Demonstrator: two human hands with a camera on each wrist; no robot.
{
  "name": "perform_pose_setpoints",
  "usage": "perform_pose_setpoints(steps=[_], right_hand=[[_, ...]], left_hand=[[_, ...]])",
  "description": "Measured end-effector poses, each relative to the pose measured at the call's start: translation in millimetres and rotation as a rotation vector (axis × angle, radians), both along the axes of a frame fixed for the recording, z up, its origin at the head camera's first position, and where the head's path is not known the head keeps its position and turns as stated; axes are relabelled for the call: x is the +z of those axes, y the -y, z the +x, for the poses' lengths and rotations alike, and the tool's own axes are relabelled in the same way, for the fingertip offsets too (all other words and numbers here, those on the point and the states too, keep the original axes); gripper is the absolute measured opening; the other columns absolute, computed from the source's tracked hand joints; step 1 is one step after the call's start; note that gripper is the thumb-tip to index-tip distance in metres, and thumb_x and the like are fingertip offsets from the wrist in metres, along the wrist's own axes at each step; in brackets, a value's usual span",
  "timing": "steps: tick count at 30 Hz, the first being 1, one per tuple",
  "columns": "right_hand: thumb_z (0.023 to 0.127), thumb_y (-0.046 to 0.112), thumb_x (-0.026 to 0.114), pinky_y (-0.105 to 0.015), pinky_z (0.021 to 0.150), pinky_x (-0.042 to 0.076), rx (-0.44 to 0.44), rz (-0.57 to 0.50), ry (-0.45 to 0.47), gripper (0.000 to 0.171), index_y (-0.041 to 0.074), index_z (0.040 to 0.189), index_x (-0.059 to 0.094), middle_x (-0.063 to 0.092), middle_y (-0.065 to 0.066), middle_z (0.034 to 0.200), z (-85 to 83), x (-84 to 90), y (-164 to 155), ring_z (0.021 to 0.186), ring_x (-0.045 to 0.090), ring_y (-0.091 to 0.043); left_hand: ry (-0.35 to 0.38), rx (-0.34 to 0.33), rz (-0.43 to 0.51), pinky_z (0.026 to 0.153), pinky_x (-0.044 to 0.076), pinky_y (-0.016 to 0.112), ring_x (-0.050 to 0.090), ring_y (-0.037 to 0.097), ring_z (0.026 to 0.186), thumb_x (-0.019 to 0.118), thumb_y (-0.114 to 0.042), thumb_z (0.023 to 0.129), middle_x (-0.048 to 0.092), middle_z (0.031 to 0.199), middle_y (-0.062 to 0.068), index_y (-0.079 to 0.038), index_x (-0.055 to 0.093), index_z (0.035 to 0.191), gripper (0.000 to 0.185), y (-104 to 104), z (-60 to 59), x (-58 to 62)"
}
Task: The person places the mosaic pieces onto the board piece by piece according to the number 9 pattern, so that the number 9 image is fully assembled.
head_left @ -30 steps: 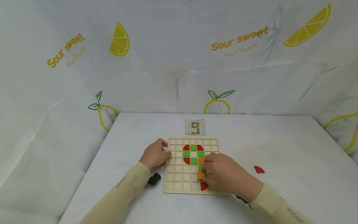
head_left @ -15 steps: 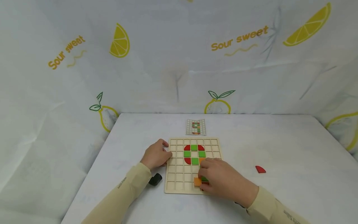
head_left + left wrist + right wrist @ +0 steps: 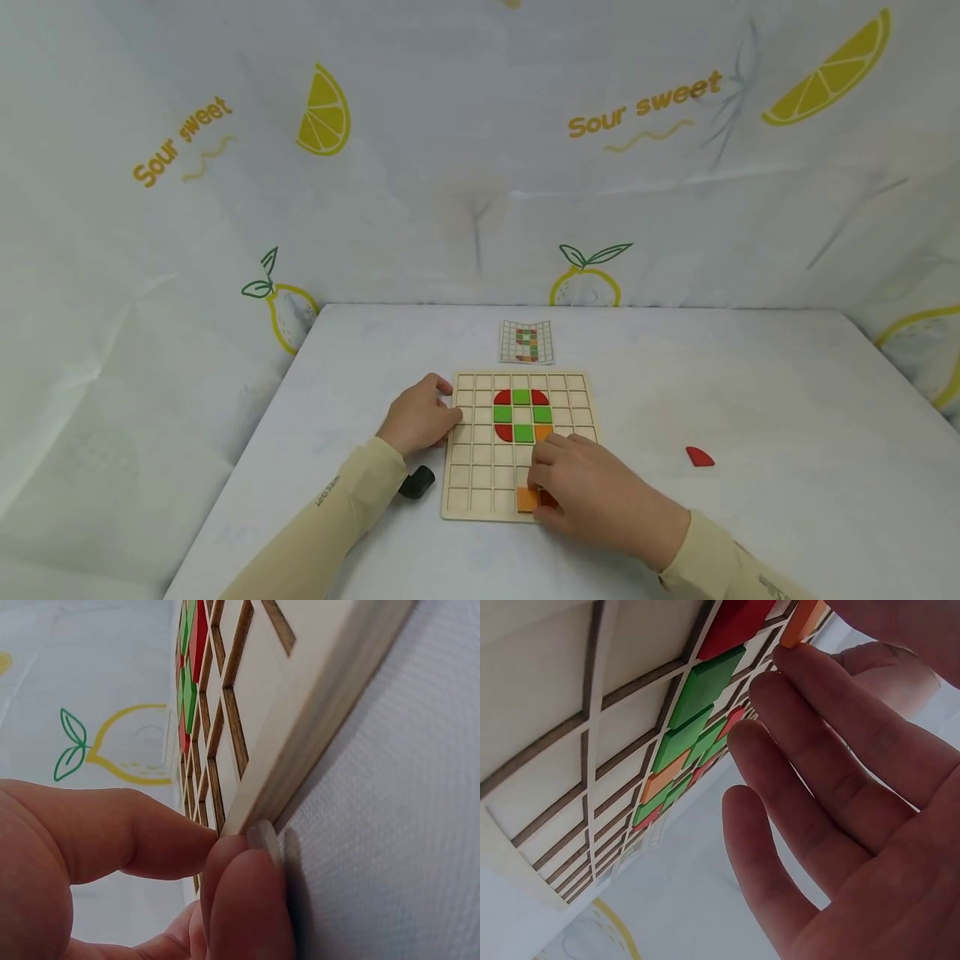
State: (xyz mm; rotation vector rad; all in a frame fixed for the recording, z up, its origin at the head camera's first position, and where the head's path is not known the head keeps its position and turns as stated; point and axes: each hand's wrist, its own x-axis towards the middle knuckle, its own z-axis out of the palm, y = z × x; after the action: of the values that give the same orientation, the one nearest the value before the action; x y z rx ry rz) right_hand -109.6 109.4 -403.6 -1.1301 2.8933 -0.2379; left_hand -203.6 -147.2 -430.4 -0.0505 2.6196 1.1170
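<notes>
My left hand (image 3: 422, 414) pinches the left edge of a wooden grid board (image 3: 480, 477), thumb on top and fingertips at the side in the left wrist view. Over the board's lower right, my right hand (image 3: 596, 497) holds an orange square tile (image 3: 527, 500) between thumb and index finger, at a bottom-row cell. Right beside it sits a red quarter-round tile (image 3: 735, 626), mostly under the hand in the head view. Green square tiles (image 3: 707, 686), red tiles and another orange tile (image 3: 665, 778) lie in the grid, forming a loop with a tail.
A paper card (image 3: 527, 342) with a coloured grid pattern lies behind the board. One loose red quarter-round tile (image 3: 700, 457) is on the table to the right. A black object (image 3: 417, 482) shows by the left wrist.
My right hand has moved the orange tile toward the front and slightly left, down to the bottom row. The left hand keeps its place on the board's edge.
</notes>
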Motion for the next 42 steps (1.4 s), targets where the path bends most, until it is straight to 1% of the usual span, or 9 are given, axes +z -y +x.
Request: perform_pose_setpoints(steps=[7,21,28,38,42], right_hand=[[0.088,0.028,0.086,-0.029,0.081,0.048,0.008,-0.006,-0.013,0.014,0.025,0.084,0.073,0.056,0.015,0.086,-0.6,-0.7,1.3,0.085,0.046,-0.006],[0.086,0.023,0.087,-0.030,0.081,0.049,0.009,0.013,-0.030,0.017,0.026,0.083,0.071,0.054,0.015,0.084,-1.0,-3.6,2.1,0.085,0.047,-0.007],[0.087,0.028,0.087,-0.031,0.082,0.049,0.002,0.025,-0.022,0.015,0.024,0.084,0.072,0.055,0.015,0.085,-1.1,-3.7,2.8,0.087,0.048,-0.007],[0.085,0.024,0.086,-0.028,0.078,0.045,0.019,0.023,-0.064,0.018,0.024,0.080,0.069,0.052,0.014,0.083,-0.9,-4.9,1.6,0.084,0.046,-0.007],[0.086,0.026,0.086,-0.028,0.078,0.045,0.017,0.030,-0.058,0.017,0.023,0.081,0.070,0.053,0.014,0.084,-0.8,-4.2,2.0,0.084,0.046,-0.007]], left_hand=[[0.000,0.000,-0.014,0.061,0.051,0.028,0.067,0.016,0.062,0.073,-0.019,0.096,0.068,0.087,0.004,-0.008,0.060,0.131,0.039,2.0,-0.8,-1.2],[0.001,-0.001,-0.003,0.062,0.052,0.028,0.068,0.015,0.061,0.072,-0.019,0.096,0.069,0.087,0.003,-0.008,0.061,0.130,0.038,0.9,-1.9,-2.2],[0.007,0.003,-0.006,0.061,0.052,0.028,0.068,0.015,0.062,0.072,-0.020,0.096,0.069,0.088,0.004,-0.009,0.061,0.131,0.039,0.6,-2.0,-2.3],[0.005,-0.003,-0.015,0.062,0.051,0.028,0.068,0.015,0.061,0.073,-0.021,0.096,0.069,0.087,0.003,-0.009,0.061,0.131,0.038,0.1,-2.6,-2.3],[0.007,-0.003,-0.018,0.063,0.051,0.028,0.068,0.015,0.061,0.072,-0.021,0.096,0.069,0.088,0.003,-0.009,0.061,0.131,0.038,0.4,-3.7,-2.3]])
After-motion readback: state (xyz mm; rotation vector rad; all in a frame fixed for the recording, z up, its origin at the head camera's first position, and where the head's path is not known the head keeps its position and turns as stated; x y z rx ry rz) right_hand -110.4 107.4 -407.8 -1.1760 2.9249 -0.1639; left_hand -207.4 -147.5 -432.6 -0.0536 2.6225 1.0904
